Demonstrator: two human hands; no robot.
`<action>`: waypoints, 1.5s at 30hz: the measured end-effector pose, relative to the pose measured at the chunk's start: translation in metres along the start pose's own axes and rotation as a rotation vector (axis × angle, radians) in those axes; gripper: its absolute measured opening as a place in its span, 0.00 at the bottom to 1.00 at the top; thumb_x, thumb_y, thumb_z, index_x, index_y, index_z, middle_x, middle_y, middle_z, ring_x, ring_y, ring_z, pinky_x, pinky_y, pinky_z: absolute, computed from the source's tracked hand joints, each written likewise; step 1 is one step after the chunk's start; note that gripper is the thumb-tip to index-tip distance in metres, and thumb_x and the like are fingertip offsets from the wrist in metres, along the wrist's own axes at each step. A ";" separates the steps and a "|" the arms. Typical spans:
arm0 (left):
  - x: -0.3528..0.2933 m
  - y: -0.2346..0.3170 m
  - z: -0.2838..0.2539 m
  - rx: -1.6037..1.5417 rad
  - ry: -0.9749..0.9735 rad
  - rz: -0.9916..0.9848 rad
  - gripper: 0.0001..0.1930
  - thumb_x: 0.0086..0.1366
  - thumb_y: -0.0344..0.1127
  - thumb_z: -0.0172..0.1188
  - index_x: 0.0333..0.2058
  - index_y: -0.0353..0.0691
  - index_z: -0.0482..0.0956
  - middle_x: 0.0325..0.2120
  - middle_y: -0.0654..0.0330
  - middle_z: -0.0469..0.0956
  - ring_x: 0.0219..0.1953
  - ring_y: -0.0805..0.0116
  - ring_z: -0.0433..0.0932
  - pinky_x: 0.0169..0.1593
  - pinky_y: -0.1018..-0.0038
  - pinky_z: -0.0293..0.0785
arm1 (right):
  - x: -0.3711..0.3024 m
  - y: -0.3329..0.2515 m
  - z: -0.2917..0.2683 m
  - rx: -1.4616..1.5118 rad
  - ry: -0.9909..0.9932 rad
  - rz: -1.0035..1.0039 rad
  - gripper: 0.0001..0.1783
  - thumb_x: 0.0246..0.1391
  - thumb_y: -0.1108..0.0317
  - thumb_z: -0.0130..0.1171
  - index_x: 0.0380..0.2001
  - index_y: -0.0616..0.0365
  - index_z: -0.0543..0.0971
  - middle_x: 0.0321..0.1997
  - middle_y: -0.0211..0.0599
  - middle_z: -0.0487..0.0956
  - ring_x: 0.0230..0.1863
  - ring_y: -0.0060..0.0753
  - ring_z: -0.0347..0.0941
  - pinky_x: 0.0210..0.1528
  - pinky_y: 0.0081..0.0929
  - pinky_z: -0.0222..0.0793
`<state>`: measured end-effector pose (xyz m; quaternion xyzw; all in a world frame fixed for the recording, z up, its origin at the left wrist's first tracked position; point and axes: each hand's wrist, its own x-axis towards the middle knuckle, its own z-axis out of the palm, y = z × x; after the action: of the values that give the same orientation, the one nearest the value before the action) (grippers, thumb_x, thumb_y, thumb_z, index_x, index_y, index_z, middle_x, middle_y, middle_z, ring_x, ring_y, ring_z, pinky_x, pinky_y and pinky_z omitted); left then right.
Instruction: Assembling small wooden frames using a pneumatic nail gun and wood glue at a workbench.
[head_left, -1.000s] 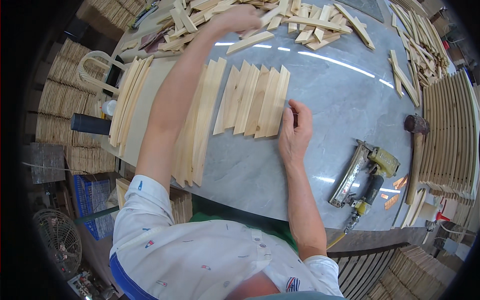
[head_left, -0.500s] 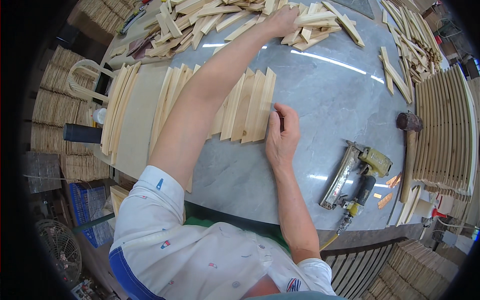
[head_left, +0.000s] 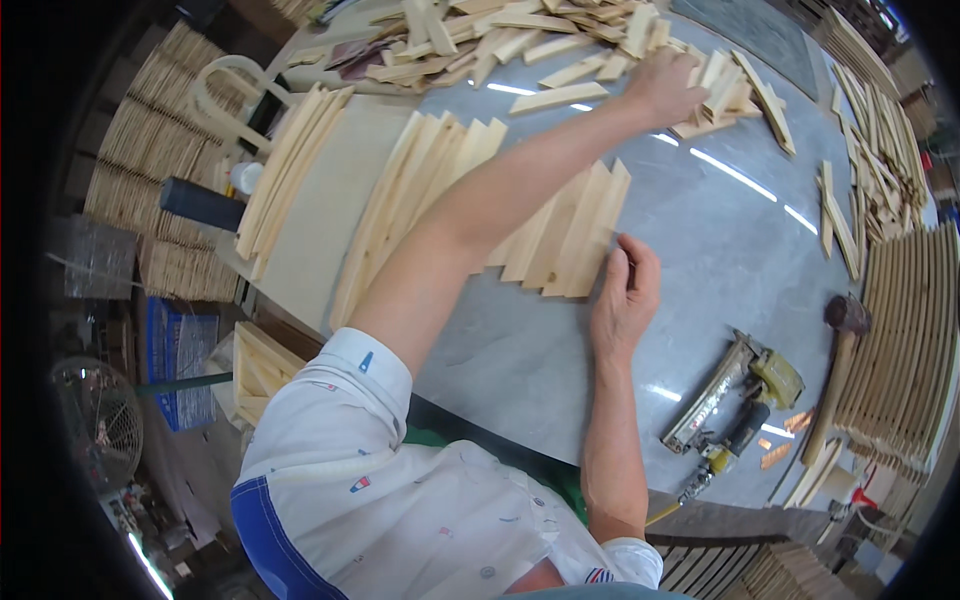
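My left hand [head_left: 668, 90] reaches across the table to a loose heap of short pale wooden strips [head_left: 580, 70]. Its fingers bend down among the pieces there; the fingertips are hidden, so any grip is unclear. Below my left arm, slant-ended wooden strips [head_left: 575, 235] lie side by side in a row, partly covered by the forearm. Against the right end of that row, my right hand [head_left: 626, 300] stays loosely curled, with a gap between thumb and forefinger and nothing visible in it.
A nail gun [head_left: 735, 395] with a hose lies on the grey tabletop [head_left: 520, 350] at right. Beyond it are a mallet [head_left: 848, 315] and a tall stack of slatted wood [head_left: 900, 350]. Longer strips [head_left: 290, 180] lie at left; a fan [head_left: 98, 420] stands lower left.
The view has shifted, so the table appears farther right and turned slightly. My left hand is still at the heap, its fingers moved a little; my right hand holds its place beside the row.
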<state>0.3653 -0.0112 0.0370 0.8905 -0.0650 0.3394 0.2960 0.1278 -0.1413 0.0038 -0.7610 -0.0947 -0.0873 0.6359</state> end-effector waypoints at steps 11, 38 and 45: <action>0.032 -0.179 -0.215 0.435 0.034 0.088 0.35 0.48 0.50 0.65 0.52 0.34 0.70 0.57 0.39 0.59 0.63 0.37 0.47 0.65 0.50 0.46 | -0.003 -0.008 -0.004 0.006 -0.018 0.050 0.09 0.57 0.76 0.50 0.41 0.65 0.75 0.39 0.37 0.74 0.40 0.27 0.69 0.44 0.23 0.66; 0.044 -0.210 -0.215 0.727 -0.318 -0.389 0.20 0.49 0.43 0.67 0.38 0.37 0.81 0.35 0.52 0.80 0.32 0.57 0.80 0.37 0.65 0.75 | 0.001 -0.012 -0.002 0.008 -0.031 0.036 0.07 0.55 0.77 0.51 0.37 0.64 0.76 0.36 0.39 0.75 0.40 0.34 0.70 0.44 0.27 0.66; 0.039 -0.165 -0.255 -0.236 -0.411 -0.846 0.17 0.53 0.44 0.67 0.38 0.40 0.79 0.31 0.60 0.81 0.27 0.74 0.80 0.30 0.76 0.77 | 0.004 -0.005 -0.003 -0.036 -0.021 0.022 0.07 0.55 0.74 0.51 0.36 0.64 0.76 0.35 0.41 0.75 0.39 0.36 0.71 0.44 0.28 0.66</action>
<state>0.3029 0.2725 0.1334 0.8477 0.2078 -0.0033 0.4881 0.1301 -0.1435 0.0106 -0.7741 -0.0913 -0.0741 0.6220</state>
